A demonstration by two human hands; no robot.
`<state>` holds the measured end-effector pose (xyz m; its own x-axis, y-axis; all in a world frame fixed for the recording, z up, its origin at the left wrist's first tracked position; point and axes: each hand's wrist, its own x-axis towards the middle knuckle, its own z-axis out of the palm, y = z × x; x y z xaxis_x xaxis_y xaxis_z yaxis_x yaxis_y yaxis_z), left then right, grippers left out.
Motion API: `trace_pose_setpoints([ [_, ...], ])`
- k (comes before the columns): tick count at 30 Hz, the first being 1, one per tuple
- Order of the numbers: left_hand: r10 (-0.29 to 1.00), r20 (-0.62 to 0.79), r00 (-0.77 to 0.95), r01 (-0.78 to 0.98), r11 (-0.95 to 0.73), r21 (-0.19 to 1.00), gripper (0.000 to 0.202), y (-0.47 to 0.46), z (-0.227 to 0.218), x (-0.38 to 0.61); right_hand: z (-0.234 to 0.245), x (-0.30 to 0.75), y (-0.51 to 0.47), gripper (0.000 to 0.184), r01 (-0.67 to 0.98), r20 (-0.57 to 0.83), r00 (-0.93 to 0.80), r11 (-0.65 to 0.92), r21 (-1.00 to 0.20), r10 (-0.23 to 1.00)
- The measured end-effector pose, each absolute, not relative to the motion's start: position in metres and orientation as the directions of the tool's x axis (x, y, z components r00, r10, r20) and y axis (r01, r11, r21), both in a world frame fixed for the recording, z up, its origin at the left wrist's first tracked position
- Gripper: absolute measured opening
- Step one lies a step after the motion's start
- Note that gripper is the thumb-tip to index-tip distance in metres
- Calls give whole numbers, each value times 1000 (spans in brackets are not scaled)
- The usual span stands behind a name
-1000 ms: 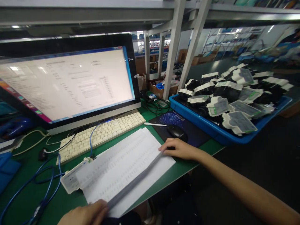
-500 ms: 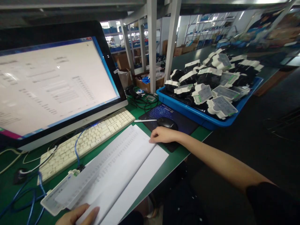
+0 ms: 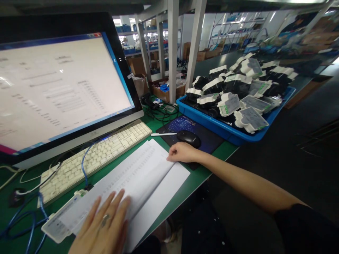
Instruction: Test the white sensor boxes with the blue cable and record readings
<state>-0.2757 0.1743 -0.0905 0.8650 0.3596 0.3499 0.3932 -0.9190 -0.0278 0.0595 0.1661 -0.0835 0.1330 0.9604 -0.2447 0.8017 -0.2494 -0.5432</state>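
Printed paper sheets (image 3: 140, 169) lie on the green tabletop, the top one curled or folded over along its near side. My left hand (image 3: 106, 222) rests on the near end of the sheets, fingers stretched out, a ring on one finger. At the far right corner my right hand (image 3: 182, 152) pinches the edge of the top sheet between thumb and fingers. Partly under the paper's left end lies a white plastic-cased device (image 3: 57, 227) with a label. Just beyond my right hand is a black mouse (image 3: 188, 138) on a dark mouse pad (image 3: 212, 141).
A white keyboard (image 3: 106, 155) and a monitor (image 3: 63, 84) stand at the left, with blue cables (image 3: 33, 222) beside them. A white pen (image 3: 163, 134) lies by the mouse. At the right, a blue tray (image 3: 227, 135) is heaped with white-and-black devices (image 3: 251, 118). Metal posts (image 3: 173, 53) rise behind.
My left hand has moved from gripping the near edge of the sheets to lying spread on top of them. My right hand keeps its pinch at the far corner.
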Motion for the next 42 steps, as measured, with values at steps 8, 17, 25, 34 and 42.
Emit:
trace_pose_setpoints([
  [8,119,179,977,125,-992,-18,52,164,-107,-189,-84,59,163,19,797,-238,136,-249,-550,962],
  [17,243,186,952,235,-970,66,71,155,-120,-198,-86,64,166,17,793,-243,87,-215,-570,966],
  [25,322,178,930,300,-944,141,77,147,-121,-195,-86,66,167,14,795,-242,56,-190,-576,969],
  [34,291,154,944,278,-955,100,85,148,-124,-195,-86,65,166,12,804,-255,57,-196,-561,965],
  [42,267,160,950,265,-964,33,90,147,-123,-193,-88,67,169,15,724,-247,38,-197,-661,968],
])
